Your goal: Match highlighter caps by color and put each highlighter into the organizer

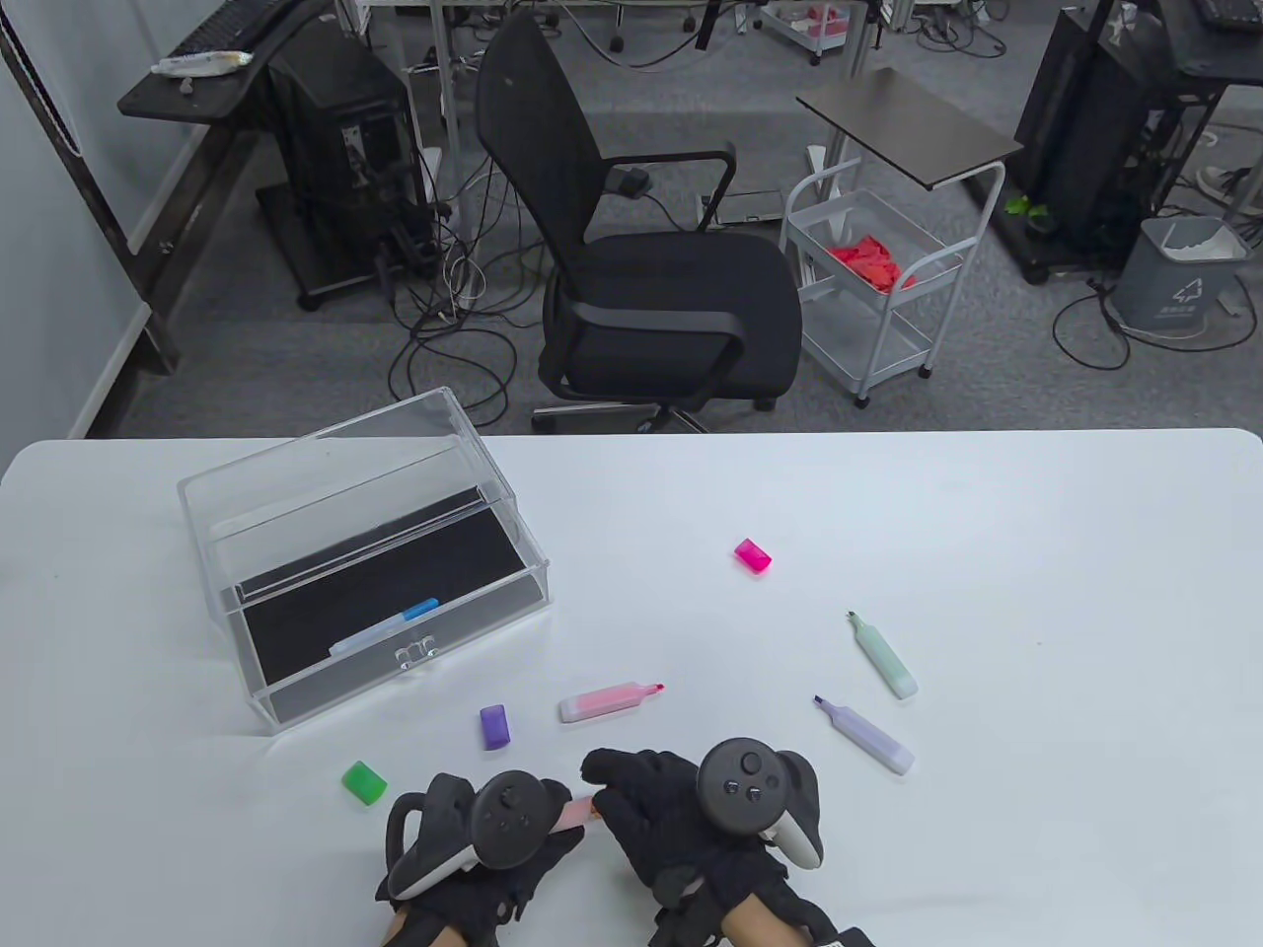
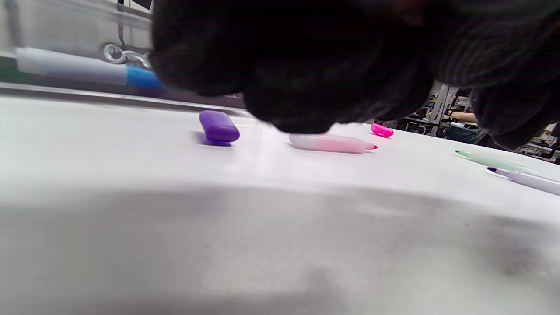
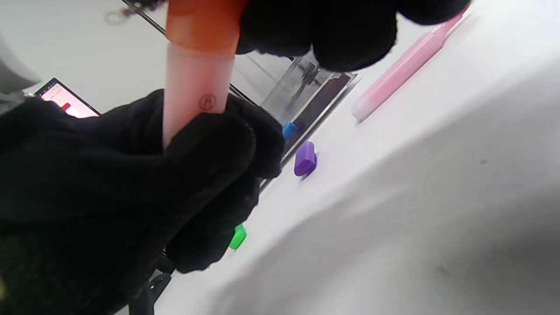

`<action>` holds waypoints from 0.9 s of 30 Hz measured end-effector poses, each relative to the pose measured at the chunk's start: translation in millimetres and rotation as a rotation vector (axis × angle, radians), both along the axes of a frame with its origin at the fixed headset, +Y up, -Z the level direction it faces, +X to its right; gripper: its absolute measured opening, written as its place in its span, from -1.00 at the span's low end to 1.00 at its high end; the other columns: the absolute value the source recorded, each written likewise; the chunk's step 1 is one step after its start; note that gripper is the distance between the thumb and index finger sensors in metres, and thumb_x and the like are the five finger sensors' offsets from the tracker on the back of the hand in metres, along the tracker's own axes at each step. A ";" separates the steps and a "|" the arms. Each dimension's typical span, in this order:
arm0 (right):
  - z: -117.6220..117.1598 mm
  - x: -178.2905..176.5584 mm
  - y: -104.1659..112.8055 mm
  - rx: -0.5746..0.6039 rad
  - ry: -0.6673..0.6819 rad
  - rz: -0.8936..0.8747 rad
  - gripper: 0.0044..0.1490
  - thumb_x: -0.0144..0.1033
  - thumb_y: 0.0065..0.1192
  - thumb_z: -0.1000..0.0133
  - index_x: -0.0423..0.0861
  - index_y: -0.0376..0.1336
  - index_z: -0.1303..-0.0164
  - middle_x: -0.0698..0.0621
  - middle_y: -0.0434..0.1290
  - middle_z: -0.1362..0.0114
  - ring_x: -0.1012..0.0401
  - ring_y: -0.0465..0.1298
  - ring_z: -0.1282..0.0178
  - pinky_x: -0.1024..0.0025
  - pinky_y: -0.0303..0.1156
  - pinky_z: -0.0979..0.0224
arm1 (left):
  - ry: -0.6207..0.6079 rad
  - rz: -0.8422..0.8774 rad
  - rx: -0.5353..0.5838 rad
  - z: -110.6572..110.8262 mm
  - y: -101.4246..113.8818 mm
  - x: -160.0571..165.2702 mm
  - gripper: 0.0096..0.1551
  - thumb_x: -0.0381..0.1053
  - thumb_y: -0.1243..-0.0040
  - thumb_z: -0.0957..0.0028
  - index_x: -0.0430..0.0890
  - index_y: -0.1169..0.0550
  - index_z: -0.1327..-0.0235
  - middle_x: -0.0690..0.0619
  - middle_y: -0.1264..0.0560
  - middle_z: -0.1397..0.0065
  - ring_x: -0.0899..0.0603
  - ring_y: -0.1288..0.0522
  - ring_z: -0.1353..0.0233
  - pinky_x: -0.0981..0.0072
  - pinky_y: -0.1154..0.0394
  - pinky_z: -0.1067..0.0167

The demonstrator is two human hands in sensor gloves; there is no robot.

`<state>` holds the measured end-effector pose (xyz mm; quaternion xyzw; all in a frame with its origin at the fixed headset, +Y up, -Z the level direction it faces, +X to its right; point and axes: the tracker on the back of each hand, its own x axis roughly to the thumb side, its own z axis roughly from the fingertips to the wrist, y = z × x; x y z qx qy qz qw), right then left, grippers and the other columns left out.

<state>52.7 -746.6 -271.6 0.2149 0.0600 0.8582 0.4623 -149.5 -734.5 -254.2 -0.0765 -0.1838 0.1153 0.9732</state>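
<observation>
Low at the table's front, my left hand (image 1: 474, 829) grips the pale barrel of an orange highlighter (image 1: 575, 811) (image 3: 197, 87). My right hand (image 1: 641, 799) pinches its orange cap (image 3: 203, 19), which sits on the barrel's end. Loose on the table lie a purple cap (image 1: 494, 727), a green cap (image 1: 364, 782) and a pink cap (image 1: 753, 555). Uncapped pink (image 1: 610, 701), green (image 1: 884, 657) and purple (image 1: 866, 737) highlighters lie nearby. The clear organizer (image 1: 296, 473) stands at the left with its drawer pulled out, and a capped blue highlighter (image 1: 385, 628) lies in the drawer.
A black office chair (image 1: 651, 286) and a white cart (image 1: 868, 286) stand beyond the table's far edge. The organizer's drawer handle (image 1: 415, 653) points toward my hands. White tabletop (image 1: 1036, 552) stretches to the right of the pens.
</observation>
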 end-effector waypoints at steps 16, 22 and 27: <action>10.1 -14.1 6.3 0.064 0.016 0.087 -0.36 0.00 -0.10 0.00 -0.02 0.12 -0.26 -0.06 0.42 0.04 0.01 0.45 -0.06 -0.15 0.29 -0.19 | -0.017 0.035 0.052 4.3 4.8 2.1 -0.47 0.34 -0.13 0.13 0.09 -0.58 0.01 0.31 -0.62 0.32 0.11 -0.66 0.56 0.33 -0.66 0.53; 12.2 -16.0 7.6 0.107 0.045 0.110 -0.40 -0.01 -0.11 -0.01 0.02 0.12 -0.24 -0.05 0.42 0.05 0.01 0.45 -0.08 -0.15 0.27 -0.21 | -0.021 0.057 0.048 3.3 4.3 3.0 -0.49 0.33 -0.15 0.12 0.07 -0.58 0.03 0.29 -0.62 0.34 0.10 -0.66 0.56 0.31 -0.66 0.53; 13.7 -12.8 10.7 0.118 0.036 0.081 -0.39 -0.02 -0.08 -0.02 0.03 0.12 -0.27 -0.07 0.41 -0.01 -0.03 0.42 -0.13 -0.16 0.23 -0.24 | -0.009 0.063 0.080 5.3 6.5 4.6 -0.49 0.34 -0.14 0.11 0.10 -0.58 0.01 0.31 -0.62 0.32 0.11 -0.67 0.54 0.32 -0.66 0.50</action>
